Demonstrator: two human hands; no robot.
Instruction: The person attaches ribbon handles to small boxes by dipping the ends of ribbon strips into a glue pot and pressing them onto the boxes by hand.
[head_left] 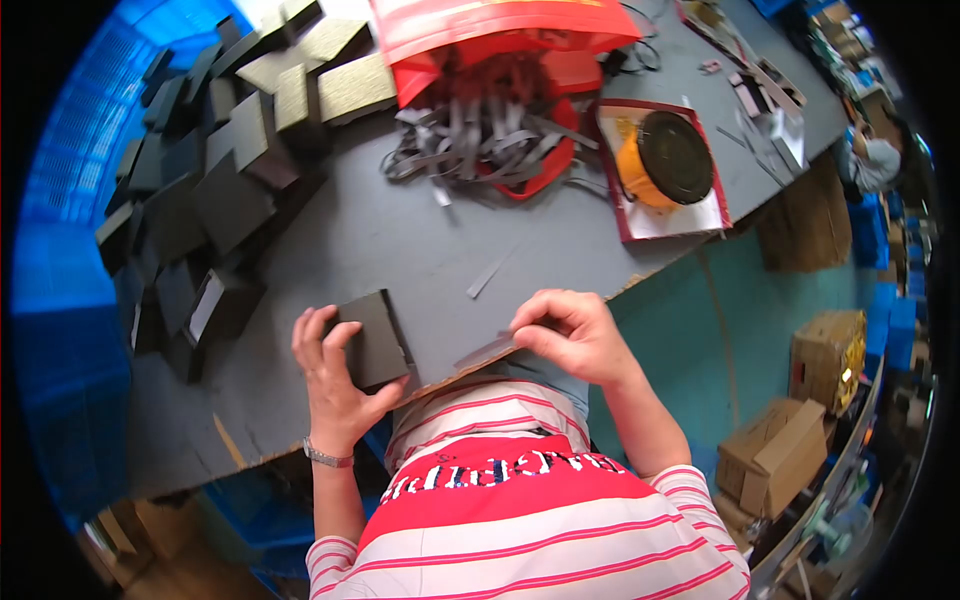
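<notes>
My left hand (pixel 338 372) grips a small black box (pixel 376 345) at the table's front edge, fingers over its far left side and thumb along the near side. My right hand (pixel 580 338) is pinched on one end of a thin grey ribbon strip (pixel 484 354), which is blurred and extends left toward the box. Ahead of the hands lies a short loose strip (pixel 486 280) on the grey table (pixel 420 245). Farther back, a heap of grey ribbon strips (pixel 500 135) spills from a red bag (pixel 500 35).
Many black boxes (pixel 235 200), some with gold faces, are piled on the left beside blue crates (pixel 65 280). An orange tub with a black lid (pixel 675 158) stands in a red-edged tray (pixel 640 225). Cardboard boxes (pixel 770 455) are at right; another person (pixel 875 160) sits far off.
</notes>
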